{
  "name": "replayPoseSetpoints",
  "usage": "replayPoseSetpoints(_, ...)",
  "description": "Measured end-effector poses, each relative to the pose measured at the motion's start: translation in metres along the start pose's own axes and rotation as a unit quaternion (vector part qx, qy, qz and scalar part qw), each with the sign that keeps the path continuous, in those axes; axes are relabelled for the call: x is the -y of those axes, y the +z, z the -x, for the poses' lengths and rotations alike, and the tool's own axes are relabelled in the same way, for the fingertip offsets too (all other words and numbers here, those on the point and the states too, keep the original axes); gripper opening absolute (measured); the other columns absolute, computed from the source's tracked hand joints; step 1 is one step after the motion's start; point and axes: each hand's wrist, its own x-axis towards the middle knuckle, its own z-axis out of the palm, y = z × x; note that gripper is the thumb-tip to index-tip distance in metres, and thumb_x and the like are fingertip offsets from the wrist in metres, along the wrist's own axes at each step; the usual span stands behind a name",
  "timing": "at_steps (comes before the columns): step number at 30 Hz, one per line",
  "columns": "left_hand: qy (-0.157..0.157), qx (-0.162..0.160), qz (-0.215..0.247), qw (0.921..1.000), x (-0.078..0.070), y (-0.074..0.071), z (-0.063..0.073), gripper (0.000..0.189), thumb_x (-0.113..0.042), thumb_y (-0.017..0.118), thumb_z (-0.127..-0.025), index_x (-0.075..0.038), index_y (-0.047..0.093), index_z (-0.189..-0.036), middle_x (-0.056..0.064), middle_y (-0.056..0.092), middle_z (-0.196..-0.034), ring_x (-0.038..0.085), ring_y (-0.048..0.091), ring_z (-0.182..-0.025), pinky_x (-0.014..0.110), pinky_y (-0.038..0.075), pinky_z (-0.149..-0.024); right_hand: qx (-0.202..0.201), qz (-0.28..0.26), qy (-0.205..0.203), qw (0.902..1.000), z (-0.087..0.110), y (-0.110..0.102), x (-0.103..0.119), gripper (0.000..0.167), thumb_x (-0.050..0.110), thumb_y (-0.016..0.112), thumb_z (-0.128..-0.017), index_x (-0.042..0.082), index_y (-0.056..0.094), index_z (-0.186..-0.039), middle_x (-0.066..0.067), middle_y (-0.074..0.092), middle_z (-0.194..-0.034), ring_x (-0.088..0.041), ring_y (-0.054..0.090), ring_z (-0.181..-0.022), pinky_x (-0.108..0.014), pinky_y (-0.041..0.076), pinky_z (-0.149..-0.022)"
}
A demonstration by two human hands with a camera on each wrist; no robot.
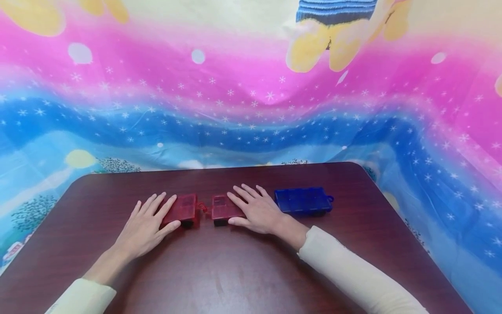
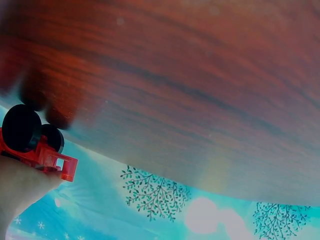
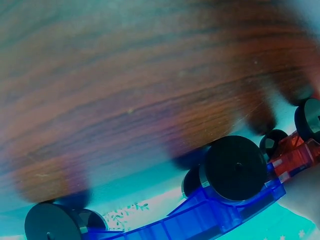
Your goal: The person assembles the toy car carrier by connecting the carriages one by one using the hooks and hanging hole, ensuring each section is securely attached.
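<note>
On the dark table lie two translucent red toy cars and a blue one, all on black wheels. My left hand [image 1: 143, 229], fingers spread and straight, rests on the left end of one red toy car [image 1: 186, 207]. Its thumb touches the near side of that car. My right hand [image 1: 256, 209] lies with extended fingers over the right end of the other red toy car [image 1: 220, 208]. Beside that hand stands the blue toy car [image 1: 302, 200], a ring at its right end. In the right wrist view the blue toy car [image 3: 200, 215] appears close to the red one; whether they join is unclear.
A small red connector [image 1: 202, 207] lies in the gap between the two red toy cars. The brown table [image 1: 219, 279] has rounded far corners. Behind it hangs a pink and blue cloth [image 1: 243, 104] printed with snowflakes.
</note>
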Motion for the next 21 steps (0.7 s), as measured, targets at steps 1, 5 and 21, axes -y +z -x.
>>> replayPoseSetpoints(1, 0.000, 0.001, 0.000, 1.0000, 0.0000, 0.0002, 0.0000, 0.081, -0.057, 0.062, -0.094, -0.013, 0.037, -0.158, 0.026, 0.036, -0.156, 0.049, 0.027, -0.144, 0.071, 0.017, -0.113, 0.000, 0.000, 0.000, 1.0000, 0.0001, 0.0001, -0.0001, 0.083, 0.077, 0.029, -0.097, 0.029, 0.023, -0.163, 0.001, 0.023, -0.168, -0.024, 0.015, -0.155, -0.056, 0.016, -0.121)
replayPoseSetpoints(5, 0.001, 0.002, -0.003, 1.0000, -0.0002, 0.0008, -0.0005, 0.082, -0.058, 0.061, -0.094, -0.013, 0.037, -0.158, 0.025, 0.035, -0.156, 0.049, 0.027, -0.144, 0.071, 0.016, -0.113, -0.002, 0.001, 0.000, 1.0000, 0.0001, -0.0003, -0.0002, 0.082, 0.077, 0.029, -0.097, 0.029, 0.023, -0.163, 0.001, 0.023, -0.168, -0.024, 0.016, -0.155, -0.056, 0.017, -0.121)
replayPoseSetpoints(21, 0.005, 0.012, -0.004, 0.9999, -0.0042, -0.0001, -0.0011, 0.082, -0.062, 0.056, -0.096, -0.014, 0.035, -0.159, 0.025, 0.034, -0.158, 0.048, 0.025, -0.146, 0.071, 0.015, -0.114, -0.009, 0.002, -0.009, 0.9999, 0.0011, -0.0017, 0.0006, 0.081, 0.076, 0.029, -0.098, 0.028, 0.025, -0.163, -0.001, 0.025, -0.167, -0.026, 0.018, -0.154, -0.057, 0.019, -0.120)
